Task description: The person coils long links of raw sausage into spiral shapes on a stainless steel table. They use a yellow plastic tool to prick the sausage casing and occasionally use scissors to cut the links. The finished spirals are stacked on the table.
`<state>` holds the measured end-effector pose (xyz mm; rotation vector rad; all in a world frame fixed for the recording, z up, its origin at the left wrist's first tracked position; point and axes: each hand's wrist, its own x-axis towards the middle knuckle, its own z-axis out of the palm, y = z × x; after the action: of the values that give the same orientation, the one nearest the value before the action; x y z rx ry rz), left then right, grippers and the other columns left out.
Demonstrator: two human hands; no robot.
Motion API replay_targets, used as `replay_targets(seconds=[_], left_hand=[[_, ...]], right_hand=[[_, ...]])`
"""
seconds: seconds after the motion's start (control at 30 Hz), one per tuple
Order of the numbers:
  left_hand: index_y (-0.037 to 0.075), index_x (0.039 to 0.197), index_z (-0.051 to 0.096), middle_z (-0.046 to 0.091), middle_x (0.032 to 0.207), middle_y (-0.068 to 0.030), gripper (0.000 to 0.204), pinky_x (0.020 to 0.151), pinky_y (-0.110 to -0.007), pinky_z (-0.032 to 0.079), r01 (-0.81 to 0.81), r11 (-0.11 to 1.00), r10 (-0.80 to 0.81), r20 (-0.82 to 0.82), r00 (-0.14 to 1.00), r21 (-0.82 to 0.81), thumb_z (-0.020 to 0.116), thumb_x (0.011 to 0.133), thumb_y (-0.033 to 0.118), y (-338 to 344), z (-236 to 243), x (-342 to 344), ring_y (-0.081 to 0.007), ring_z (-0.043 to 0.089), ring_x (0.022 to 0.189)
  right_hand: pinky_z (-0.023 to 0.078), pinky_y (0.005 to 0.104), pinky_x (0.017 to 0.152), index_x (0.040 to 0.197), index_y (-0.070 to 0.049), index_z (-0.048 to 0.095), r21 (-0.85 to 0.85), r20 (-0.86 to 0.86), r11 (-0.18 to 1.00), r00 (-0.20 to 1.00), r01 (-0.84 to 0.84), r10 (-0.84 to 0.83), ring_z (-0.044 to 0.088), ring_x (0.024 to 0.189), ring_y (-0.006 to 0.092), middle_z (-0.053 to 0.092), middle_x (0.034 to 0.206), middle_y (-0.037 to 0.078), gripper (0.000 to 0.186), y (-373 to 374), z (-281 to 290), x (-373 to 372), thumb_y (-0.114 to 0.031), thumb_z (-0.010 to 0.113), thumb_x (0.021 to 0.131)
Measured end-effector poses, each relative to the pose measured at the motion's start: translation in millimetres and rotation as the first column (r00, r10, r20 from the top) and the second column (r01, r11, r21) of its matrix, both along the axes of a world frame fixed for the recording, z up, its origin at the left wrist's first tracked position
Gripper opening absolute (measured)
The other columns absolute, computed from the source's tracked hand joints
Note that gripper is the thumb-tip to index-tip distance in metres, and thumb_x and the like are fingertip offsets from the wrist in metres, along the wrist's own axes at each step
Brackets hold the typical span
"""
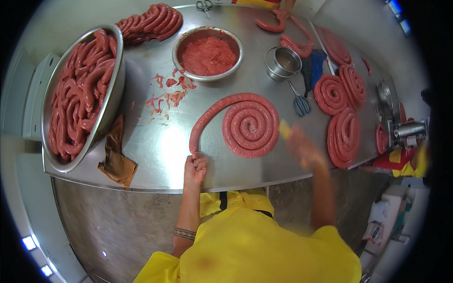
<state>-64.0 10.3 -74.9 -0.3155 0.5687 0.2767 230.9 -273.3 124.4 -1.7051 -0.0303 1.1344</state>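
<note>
While the lower edge cuts off the person's yellow shirt point(264, 240), the left grip point(195, 169) beyond it is closed on the loose end of a coiled sausage point(236, 125) and hides the tip. Motion blur smears the right grip point(302, 147); whether it is open, closed or holding the yellow thing point(284, 129) at its fingertips, one cannot tell. The sausage lies on the metal table point(155, 146), its spiral between the two grips and slightly farther forward, just beside the right one; its outer length bends leftward and back to the left grip. Beyond are blue-handled scissors point(302, 105) and a bowl point(207, 78) of ground meat point(208, 55). At the top edge, another person's yellow clothing point(257, 3) is mostly cut off.
</note>
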Motion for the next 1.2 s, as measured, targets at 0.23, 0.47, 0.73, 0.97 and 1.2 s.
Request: replay_targets(seconds=[0.23, 0.47, 0.73, 0.97, 1.2], left_hand=[[-0.003, 0.117, 0.063, 0.031, 0.151, -0.0335, 0.029, 0.099, -0.047, 0.045, 0.72, -0.63, 0.65, -0.308, 0.694, 0.293, 0.06, 0.088, 0.001, 3.2, 52.6, -26.7, -0.0445, 0.043, 0.13], [0.003, 0.094, 0.065, 0.065, 0.101, -0.0211, 0.015, 0.08, -0.039, 0.044, 0.651, -0.27, 0.566, -0.43, 0.703, 0.709, 0.054, 0.098, 0.013, 0.6, 59.5, -31.0, -0.0237, 0.058, 0.095], [-0.001, 0.071, 0.064, 0.067, 0.068, -0.0262, 0.03, 0.052, -0.049, 0.055, 0.87, -0.489, 0.728, -0.58, 0.365, -0.066, 0.058, 0.091, 0.021, -29.7, 15.9, -12.0, -0.0373, 0.069, 0.057], [0.003, 0.064, 0.065, 0.065, 0.06, -0.0238, 0.037, 0.053, -0.047, 0.056, 0.935, -0.352, 0.831, -0.476, 0.289, -0.046, 0.057, 0.091, 0.026, -7.0, 31.6, -4.2, -0.0373, 0.067, 0.052], [-0.001, 0.089, 0.062, 0.066, 0.081, -0.0151, 0.016, 0.058, -0.044, 0.052, 0.894, -0.109, 0.526, -0.738, 0.424, 0.435, 0.057, 0.093, 0.014, 13.7, 25.7, -31.9, -0.0337, 0.064, 0.071]], right_hand=[[0.048, 0.0391, 0.059, 0.125, -0.008, 0.047, 0.085, 0.578, 0.882, 0.743, -0.464, 0.336, 0.06, 0.066, 0.0229, 0.061, 0.085, 0.011, 0.026, 117.4, -95.5, -123.8, -0.008, 0.051, 0.099], [0.049, 0.0419, 0.088, 0.122, -0.001, 0.05, 0.131, 0.533, 0.303, 0.325, -0.944, 0.781, 0.065, 0.096, 0.0347, 0.067, 0.103, 0.018, 0.027, 249.1, -64.0, -157.1, -0.012, 0.058, 0.099], [0.049, 0.0367, 0.089, 0.126, -0.007, 0.057, 0.547, 0.597, 0.804, 0.782, -0.234, -0.178, 0.059, 0.097, 0.0228, 0.061, 0.109, 0.008, 0.027, 191.3, 41.0, -100.5, -0.019, 0.057, 0.101], [0.041, 0.0222, 0.058, 0.109, -0.013, 0.053, 0.754, 0.001, 0.64, 0.974, 0.147, -0.225, 0.046, 0.062, 0.0081, 0.049, 0.072, -0.004, 0.017, 54.5, 31.9, 31.8, -0.029, 0.048, 0.108], [0.052, 0.0385, 0.067, 0.137, -0.009, 0.047, -0.142, 0.379, 0.786, 0.701, -0.601, 0.604, 0.065, 0.079, 0.0207, 0.062, 0.101, 0.012, 0.038, 82.5, -88.4, -89.9, -0.011, 0.049, 0.099]])
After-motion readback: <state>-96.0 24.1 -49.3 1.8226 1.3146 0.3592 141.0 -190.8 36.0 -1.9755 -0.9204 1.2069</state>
